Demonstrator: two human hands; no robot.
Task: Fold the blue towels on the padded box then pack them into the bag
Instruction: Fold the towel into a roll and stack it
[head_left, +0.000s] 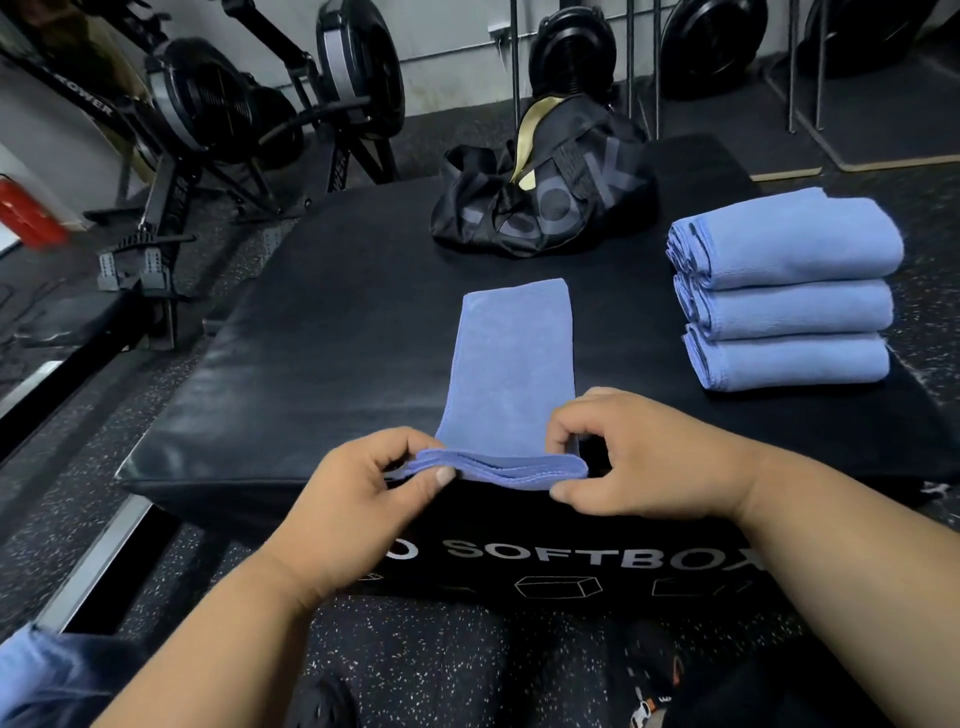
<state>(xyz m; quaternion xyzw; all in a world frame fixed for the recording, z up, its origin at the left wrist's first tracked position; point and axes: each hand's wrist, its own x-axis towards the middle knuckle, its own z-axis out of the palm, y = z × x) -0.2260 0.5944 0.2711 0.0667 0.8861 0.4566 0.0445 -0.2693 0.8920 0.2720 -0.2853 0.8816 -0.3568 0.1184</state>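
Observation:
A blue towel (511, 358), folded into a long narrow strip, lies on the black padded box (311, 332) and runs away from me. My left hand (363, 493) pinches the near left corner of the strip. My right hand (634, 457) pinches the near right corner, so the near end is lifted slightly off the box. Three folded blue towels (784, 291) lie in a row at the right side of the box. A black duffel bag (540, 192) with a gold strap sits at the far end of the box, its top slumped.
Rowing machines (208, 119) stand on the speckled rubber floor to the left and behind the box. A red object (26, 218) sits at the far left. More blue cloth (31, 670) shows at the bottom left corner, near my leg.

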